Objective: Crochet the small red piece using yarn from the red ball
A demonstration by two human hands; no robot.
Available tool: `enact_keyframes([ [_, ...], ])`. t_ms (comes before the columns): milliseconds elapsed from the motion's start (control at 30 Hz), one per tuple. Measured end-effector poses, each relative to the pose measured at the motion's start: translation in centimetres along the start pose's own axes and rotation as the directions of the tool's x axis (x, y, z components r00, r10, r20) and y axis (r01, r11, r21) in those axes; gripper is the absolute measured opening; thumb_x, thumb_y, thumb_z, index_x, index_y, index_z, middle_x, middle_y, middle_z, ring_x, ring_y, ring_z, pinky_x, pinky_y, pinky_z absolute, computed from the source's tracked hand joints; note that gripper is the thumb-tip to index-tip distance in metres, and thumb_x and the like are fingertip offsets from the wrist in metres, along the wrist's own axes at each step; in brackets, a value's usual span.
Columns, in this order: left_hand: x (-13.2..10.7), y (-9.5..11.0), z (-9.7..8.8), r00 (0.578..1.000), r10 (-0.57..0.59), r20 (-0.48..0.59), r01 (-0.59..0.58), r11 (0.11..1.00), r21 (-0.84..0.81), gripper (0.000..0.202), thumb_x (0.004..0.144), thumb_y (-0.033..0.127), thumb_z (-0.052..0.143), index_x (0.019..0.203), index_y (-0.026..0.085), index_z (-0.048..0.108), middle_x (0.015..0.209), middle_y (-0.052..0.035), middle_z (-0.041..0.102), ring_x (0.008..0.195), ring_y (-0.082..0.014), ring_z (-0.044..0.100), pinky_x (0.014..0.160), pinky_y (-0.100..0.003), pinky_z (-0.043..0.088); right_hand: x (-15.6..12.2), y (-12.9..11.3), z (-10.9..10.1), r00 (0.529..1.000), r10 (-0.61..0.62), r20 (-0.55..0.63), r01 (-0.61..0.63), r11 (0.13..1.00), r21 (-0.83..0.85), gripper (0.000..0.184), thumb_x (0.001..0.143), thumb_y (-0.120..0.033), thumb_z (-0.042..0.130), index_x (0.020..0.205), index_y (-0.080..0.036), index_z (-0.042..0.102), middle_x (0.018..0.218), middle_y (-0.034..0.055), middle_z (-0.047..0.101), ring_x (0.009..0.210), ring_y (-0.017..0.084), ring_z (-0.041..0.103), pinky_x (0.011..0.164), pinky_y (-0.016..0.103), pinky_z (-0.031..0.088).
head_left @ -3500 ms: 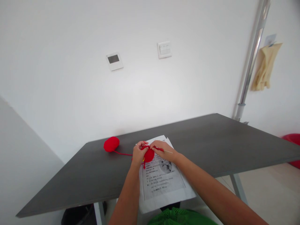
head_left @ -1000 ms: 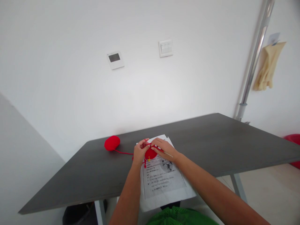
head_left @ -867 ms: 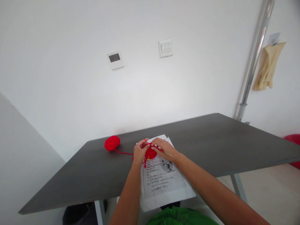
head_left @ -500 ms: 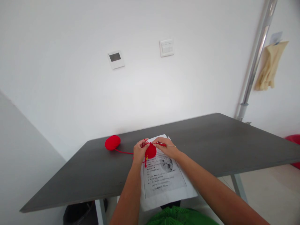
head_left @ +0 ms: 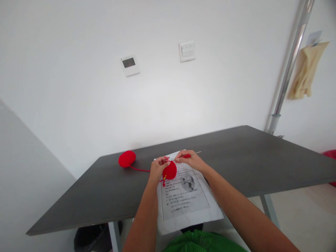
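Observation:
A round red crochet piece (head_left: 170, 170) is pinched along its upper left edge by my left hand (head_left: 158, 168). Red yarn runs over the fingers of that hand. My right hand (head_left: 191, 160) is closed round a crochet hook (head_left: 187, 155) with a red grip, its metal shaft pointing up to the right and its other end near the top edge of the piece. A yellow stitch marker (head_left: 165, 177) hangs at the lower left of the piece, beside a short red yarn tail. Farther left, the red yarn ball (head_left: 127, 159) rests on the table, joined by a strand to my left hand.
A printed sheet (head_left: 186, 206) lies under my hands and overhangs the front edge of the dark table (head_left: 236, 157). The wall stands behind it, with a switch (head_left: 187, 51) and a small panel (head_left: 130, 65). A black bin (head_left: 91, 238) is below left.
My right hand with the hook has risen slightly and drawn away to the right from the crochet piece. The hook's shaft now tilts upward. My left hand keeps its pinch.

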State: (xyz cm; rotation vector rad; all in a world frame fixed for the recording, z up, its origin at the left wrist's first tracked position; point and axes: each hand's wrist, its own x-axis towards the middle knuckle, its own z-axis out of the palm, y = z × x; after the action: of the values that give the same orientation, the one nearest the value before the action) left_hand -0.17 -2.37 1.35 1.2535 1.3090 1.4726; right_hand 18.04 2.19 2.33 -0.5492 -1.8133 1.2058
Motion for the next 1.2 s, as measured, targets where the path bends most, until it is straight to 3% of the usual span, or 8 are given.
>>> enact_keyframes([
  [600,-0.1,-0.2,0.0,0.996,-0.027,0.083,0.034,0.996,-0.082,0.026,0.051,0.022,0.075,0.074,0.013,0.068,0.064,-0.0031,0.064,0.059,-0.0129,0.055,0.057,-0.023,0.040,-0.4,-2.1,-0.8,0.990,0.112,0.083,-0.124,0.979,0.163,0.022,0.066,-0.033,0.070,0.072,-0.012,0.068,0.067,0.0052,0.068,0.069,0.017,0.063,0.069,0.030,0.049],
  [900,-0.1,-0.3,-0.2,0.997,-0.068,0.041,0.072,0.989,-0.128,0.027,0.049,0.022,0.076,0.073,0.013,0.068,0.065,-0.0029,0.065,0.057,-0.0132,0.056,0.055,-0.024,0.041,-0.1,-1.1,0.1,0.991,0.131,0.025,-0.133,0.968,0.212,0.021,0.065,-0.034,0.071,0.068,-0.013,0.065,0.062,0.0024,0.064,0.065,0.016,0.062,0.068,0.031,0.050],
  [1200,0.1,-0.3,-0.1,0.999,-0.003,-0.036,0.002,1.000,-0.027,0.030,0.052,0.023,0.072,0.080,0.014,0.067,0.065,-0.0015,0.063,0.058,-0.0135,0.056,0.058,-0.025,0.043,-0.1,-0.1,1.2,0.997,-0.042,-0.071,0.037,0.997,-0.064,0.012,0.075,-0.027,0.061,0.073,-0.016,0.066,0.070,0.0017,0.063,0.069,0.014,0.058,0.067,0.026,0.045],
])
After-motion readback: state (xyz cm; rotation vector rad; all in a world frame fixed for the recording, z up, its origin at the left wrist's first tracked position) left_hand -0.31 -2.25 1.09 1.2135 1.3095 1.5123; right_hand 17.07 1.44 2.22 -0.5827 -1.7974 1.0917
